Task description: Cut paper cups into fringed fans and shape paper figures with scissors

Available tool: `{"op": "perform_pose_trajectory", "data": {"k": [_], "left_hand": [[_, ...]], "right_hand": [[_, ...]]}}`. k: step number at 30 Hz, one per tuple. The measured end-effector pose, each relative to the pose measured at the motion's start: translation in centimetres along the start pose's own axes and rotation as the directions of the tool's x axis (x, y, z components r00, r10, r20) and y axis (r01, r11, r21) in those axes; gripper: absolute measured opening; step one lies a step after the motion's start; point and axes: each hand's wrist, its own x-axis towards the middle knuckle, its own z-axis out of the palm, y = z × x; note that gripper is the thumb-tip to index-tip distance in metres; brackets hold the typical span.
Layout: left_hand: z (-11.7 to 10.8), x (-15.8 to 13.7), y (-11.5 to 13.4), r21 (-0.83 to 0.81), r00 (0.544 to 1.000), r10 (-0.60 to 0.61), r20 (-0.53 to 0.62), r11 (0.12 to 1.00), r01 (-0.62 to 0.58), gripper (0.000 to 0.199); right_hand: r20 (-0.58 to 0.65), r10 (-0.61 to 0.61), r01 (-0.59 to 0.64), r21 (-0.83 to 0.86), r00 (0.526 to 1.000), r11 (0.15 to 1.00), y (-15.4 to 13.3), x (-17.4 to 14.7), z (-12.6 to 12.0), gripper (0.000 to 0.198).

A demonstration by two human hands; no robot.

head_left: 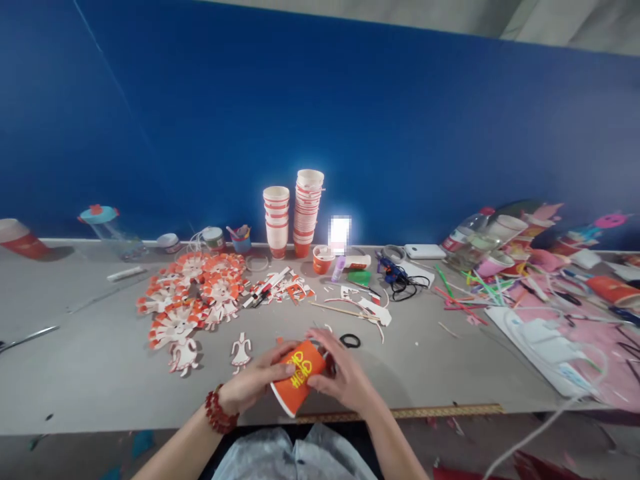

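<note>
An orange paper cup (301, 380) with yellow lettering is tilted between my hands near the table's front edge, its white rim toward me. My left hand (257, 375), with a red bead bracelet at the wrist, is closed around the cup's left side. From the right, my right hand (345, 373) grips the same cup, thumb against its side. A small dark thing shows between the cup and the right fingers; I cannot make it out. A paper doll cutout in a dress (241, 353) lies left of the cup. A black ring of tape (350, 341) is just beyond my right hand.
Orange-and-white paper cutouts (200, 287) are heaped at left. Two cup stacks (277, 220) stand by the blue wall near a bright lit screen (341, 235). Paper scraps (285, 287) lie mid-table. Coloured sticks (465, 297), bottles and a power strip (545, 350) crowd the right.
</note>
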Motion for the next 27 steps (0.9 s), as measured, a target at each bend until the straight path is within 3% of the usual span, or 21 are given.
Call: {"op": "perform_pose_trajectory", "data": {"k": [2, 4, 6, 8, 11, 13, 15, 17, 20, 23, 24, 27], "left_hand": [[0.0, -0.1, -0.1, -0.044, 0.991, 0.053, -0.125, 0.997, -0.059, 0.045], [-0.3, 0.1, -0.2, -0.113, 0.951, 0.091, -0.296, 0.985, -0.129, 0.041], [-0.7, 0.3, 0.1, -0.166, 0.898, 0.109, -0.426, 0.966, -0.197, 0.039], [-0.9, 0.5, 0.4, -0.191, 0.874, 0.133, -0.466, 0.950, -0.247, 0.038], [0.2, 0.6, 0.1, -0.227, 0.928, 0.133, -0.347, 0.949, -0.220, 0.037], [1.7, 0.7, -1.1, -0.256, 0.988, 0.033, -0.149, 0.964, -0.070, 0.039], [3.4, 0.9, -2.9, -0.248, 0.993, -0.100, 0.058, 0.962, 0.111, 0.039], [4.4, 1.6, -4.6, -0.244, 0.987, -0.134, 0.094, 0.957, 0.153, 0.033], [3.7, 3.3, -5.0, -0.339, 0.975, -0.214, 0.057, 0.914, 0.220, 0.035], [1.3, 5.3, -2.8, -0.341, 0.960, -0.073, -0.272, 0.940, -0.025, 0.037], [0.7, 5.8, -1.9, -0.330, 0.951, -0.045, -0.306, 0.942, -0.061, 0.036], [0.7, 7.1, -0.6, -0.332, 0.949, 0.007, -0.315, 0.936, -0.117, 0.032]], "right_hand": [[-0.148, 0.026, -0.063, -0.250, 0.989, 0.966, 1.0, -0.6, -1.3, 0.059], [-0.235, 0.051, -0.153, -0.440, 0.971, 0.885, 2.3, -1.5, -2.6, 0.042], [-0.218, 0.010, -0.143, -0.606, 0.976, 0.782, 3.6, -2.5, -3.4, 0.034], [-0.194, 0.009, -0.144, -0.696, 0.981, 0.703, 4.5, -3.2, -3.6, 0.039], [-0.171, 0.032, -0.152, -0.753, 0.985, 0.640, 5.0, -3.3, -3.4, 0.037], [-0.163, 0.060, -0.165, -0.771, 0.985, 0.615, 5.0, -2.8, -3.4, 0.023], [-0.147, 0.085, -0.169, -0.782, 0.985, 0.600, 4.9, -2.1, -3.6, 0.012], [-0.145, 0.088, -0.168, -0.774, 0.986, 0.611, 4.9, -1.6, -4.0, 0.008], [-0.208, 0.092, -0.209, -0.659, 0.974, 0.723, 5.4, -1.7, -5.1, 0.009], [-0.302, 0.202, -0.300, -0.326, 0.932, 0.897, 6.4, -2.7, -6.0, 0.023], [-0.332, 0.252, -0.319, -0.166, 0.909, 0.933, 6.7, -3.1, -6.1, 0.029], [-0.391, 0.403, -0.308, 0.284, 0.828, 0.908, 6.8, -4.1, -5.8, 0.042]]}}
